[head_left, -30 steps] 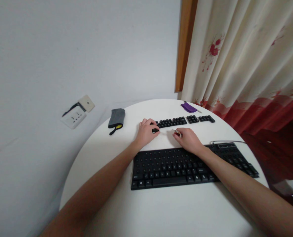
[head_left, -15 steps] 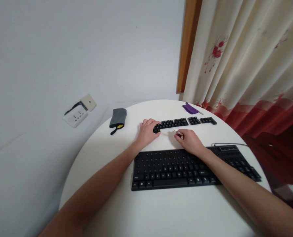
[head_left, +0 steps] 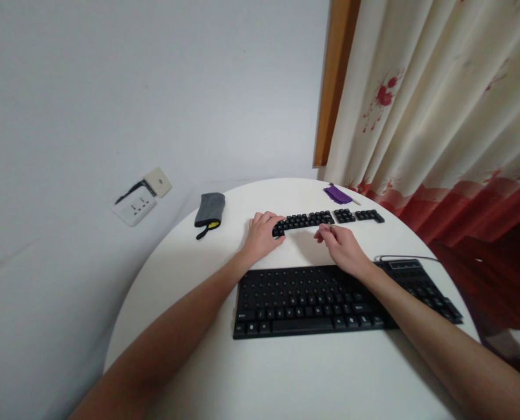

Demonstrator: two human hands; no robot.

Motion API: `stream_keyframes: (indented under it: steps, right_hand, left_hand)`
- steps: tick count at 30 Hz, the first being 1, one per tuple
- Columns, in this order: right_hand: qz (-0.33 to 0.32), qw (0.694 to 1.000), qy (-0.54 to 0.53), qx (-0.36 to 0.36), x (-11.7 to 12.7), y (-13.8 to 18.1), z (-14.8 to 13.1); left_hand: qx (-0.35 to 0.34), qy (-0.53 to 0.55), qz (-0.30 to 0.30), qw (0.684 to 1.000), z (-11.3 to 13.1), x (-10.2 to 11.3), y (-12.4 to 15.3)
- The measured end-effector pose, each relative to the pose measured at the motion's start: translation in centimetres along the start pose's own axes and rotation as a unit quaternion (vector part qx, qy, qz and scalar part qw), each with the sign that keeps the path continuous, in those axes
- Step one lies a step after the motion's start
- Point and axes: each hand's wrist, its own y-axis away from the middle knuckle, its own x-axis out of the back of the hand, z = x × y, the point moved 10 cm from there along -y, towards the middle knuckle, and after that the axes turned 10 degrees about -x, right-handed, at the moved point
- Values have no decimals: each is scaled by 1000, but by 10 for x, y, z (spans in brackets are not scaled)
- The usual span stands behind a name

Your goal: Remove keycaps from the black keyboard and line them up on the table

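Note:
A black keyboard (head_left: 330, 297) lies on the round white table (head_left: 286, 379), several of its key sockets bare. Behind it, loose black keycaps (head_left: 306, 220) are lined up in a row, with two shorter groups (head_left: 356, 215) to the right. My left hand (head_left: 262, 234) rests at the row's left end, fingertips pinched on the end keycap (head_left: 279, 229). My right hand (head_left: 342, 248) hovers just in front of the row's middle, above the keyboard's back edge. Its fingers are curled together on a thin metal tool that barely shows.
A grey pouch with a yellow tab (head_left: 209, 211) lies at the table's back left. A purple-handled tool (head_left: 337, 193) sits at the back near the curtain (head_left: 439, 116). The keyboard's cable (head_left: 400, 257) loops at the right. A wall socket (head_left: 136, 204) is at left.
My left hand carried a single keycap up to the left end of the row. My right hand moved forward toward the row, and its tool tip went out of sight.

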Motion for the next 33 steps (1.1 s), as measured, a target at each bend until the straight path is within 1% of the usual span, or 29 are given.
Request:
stream_keyframes:
  steps: [2, 4, 6, 9, 13, 15, 18, 20, 22, 26, 28, 33]
  right_hand:
    - [3, 999, -37, 12, 8, 5, -7]
    - [0, 999, -47, 19, 13, 12, -16]
    - [-24, 998, -58, 6, 11, 20, -24]
    - [-106, 991, -78, -13, -5, 35, -39]
    - [-243, 966, -89, 17, -35, 59, -60]
    - [-278, 957, -79, 29, -44, 66, -62]
    - [-305, 950, -57, 43, -52, 71, -60]
    - [-314, 947, -44, 55, -56, 73, -60]
    - [-307, 949, -25, 64, -58, 73, -60]
    - [-247, 967, 6, 57, -56, 68, -60]
    - [-227, 972, 11, 49, -56, 67, -59]
    - [-237, 970, 24, 48, -62, 70, -59]
  left_hand:
    - [-12, 17, 15, 1000, 4, 3, -1]
    - [-31, 44, 39, 998, 10, 8, -2]
    - [-56, 69, 56, 994, 17, 13, -3]
    - [-96, 93, 60, 989, 27, 16, -3]
    - [-112, 93, 68, 987, 30, 18, -3]
    - [-114, 91, 71, 987, 29, 18, -3]
    - [-134, 90, 83, 983, 31, 18, -3]
    - [-148, 92, 95, 980, 33, 19, -2]
    - [-154, 92, 101, 979, 34, 20, -2]
    - [-150, 88, 98, 980, 33, 19, -2]
    - [-151, 87, 96, 980, 34, 19, -2]
    - [-151, 87, 92, 980, 33, 18, -2]
